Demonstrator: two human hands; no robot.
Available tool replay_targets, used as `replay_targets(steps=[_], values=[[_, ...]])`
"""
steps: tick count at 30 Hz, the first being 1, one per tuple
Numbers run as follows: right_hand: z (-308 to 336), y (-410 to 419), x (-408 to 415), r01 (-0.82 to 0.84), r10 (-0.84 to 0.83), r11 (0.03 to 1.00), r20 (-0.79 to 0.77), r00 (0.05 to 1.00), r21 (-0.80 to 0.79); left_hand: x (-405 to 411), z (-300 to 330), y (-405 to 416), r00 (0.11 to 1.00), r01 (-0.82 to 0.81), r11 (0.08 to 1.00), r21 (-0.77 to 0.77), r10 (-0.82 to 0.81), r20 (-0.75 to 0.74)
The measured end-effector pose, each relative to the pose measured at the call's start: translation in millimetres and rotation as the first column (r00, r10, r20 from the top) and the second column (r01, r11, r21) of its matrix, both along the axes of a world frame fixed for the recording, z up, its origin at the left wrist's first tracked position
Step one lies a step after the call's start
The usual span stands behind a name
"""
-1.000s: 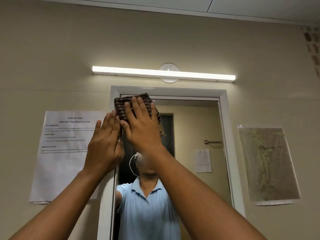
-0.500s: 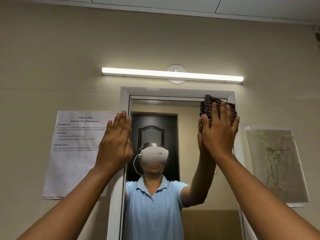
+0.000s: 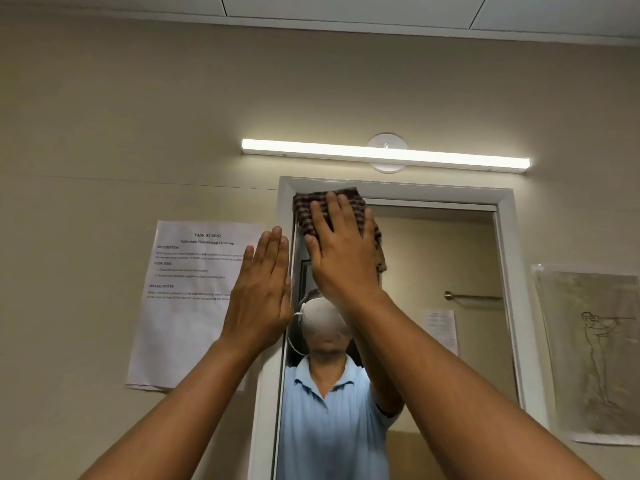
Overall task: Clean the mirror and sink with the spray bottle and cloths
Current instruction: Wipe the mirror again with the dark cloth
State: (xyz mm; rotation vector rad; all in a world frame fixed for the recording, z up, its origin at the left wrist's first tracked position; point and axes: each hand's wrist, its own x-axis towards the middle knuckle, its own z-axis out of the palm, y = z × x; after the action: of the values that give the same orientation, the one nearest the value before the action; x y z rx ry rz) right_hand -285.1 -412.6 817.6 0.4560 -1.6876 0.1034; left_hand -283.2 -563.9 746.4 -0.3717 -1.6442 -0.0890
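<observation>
A tall mirror (image 3: 450, 258) in a white frame (image 3: 509, 306) hangs on the beige wall. My right hand (image 3: 341, 251) presses a dark checked cloth (image 3: 304, 211) flat against the glass at the mirror's top left corner. My left hand (image 3: 263, 292) lies flat and open against the left side of the frame, fingers together and pointing up, holding nothing. The mirror reflects a person in a light blue shirt. The sink and spray bottle are out of view.
A lit tube lamp (image 3: 384, 155) runs above the mirror. A printed task sheet (image 3: 187, 299) is taped to the wall left of the frame. A sketch on paper (image 3: 595, 355) hangs to the right.
My right hand swept the cloth from the mirror's top right corner back to its top left corner. My left hand stayed on the left frame.
</observation>
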Motion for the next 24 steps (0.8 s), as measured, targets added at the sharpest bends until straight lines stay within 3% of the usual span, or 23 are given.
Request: replay_targets(steps=[9, 17, 24], values=[[-10.6, -7.5, -1.1, 0.015, -0.015, 0.997, 0.007, 1.000, 0.078, -2.5, -2.4, -2.4, 0.997, 0.081, 0.997, 0.016, -0.081, -0.002], [-107.1, -4.2, -6.7, 0.001, 0.003, 0.993, -0.032, 0.999, 0.119, 9.8, -50.7, -17.1, 0.996, 0.063, 0.998, -0.017, -0.062, 0.059], [-187.9, 3.0, -1.0, 0.003, -0.011, 0.979, 0.040, 0.999, 0.205, 17.5, -71.9, -15.8, 0.991, 0.031, 0.999, -0.033, -0.026, 0.132]])
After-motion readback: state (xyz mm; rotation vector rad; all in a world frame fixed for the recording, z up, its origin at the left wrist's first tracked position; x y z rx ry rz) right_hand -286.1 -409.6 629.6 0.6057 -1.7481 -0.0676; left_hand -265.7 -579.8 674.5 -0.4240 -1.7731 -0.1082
